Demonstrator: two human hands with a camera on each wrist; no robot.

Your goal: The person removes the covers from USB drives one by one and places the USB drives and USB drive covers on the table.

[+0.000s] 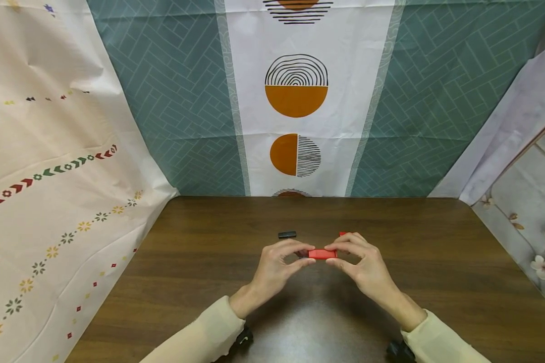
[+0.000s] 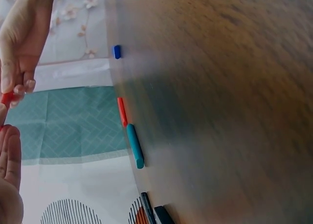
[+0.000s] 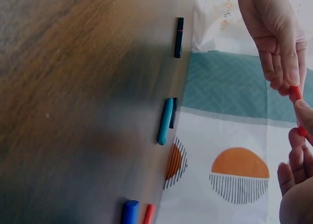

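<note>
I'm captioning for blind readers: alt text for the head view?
A person's left hand and right hand pinch a small red oblong piece above a brown wooden table; a black oblong block lies beyond, before a green and white patterned cloth.

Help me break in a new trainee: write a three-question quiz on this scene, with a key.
1. What colour is the piece held between the left hand and the right hand?
2. True or false: the right hand is clear of the piece.
3. Fill in: in the left wrist view, the stick on the table that lies nearest the red stick is ____.

Key:
1. Red.
2. False; its fingers and thumb pinch one end.
3. Teal; the teal stick lies almost end to end with the red one in that view.
</note>
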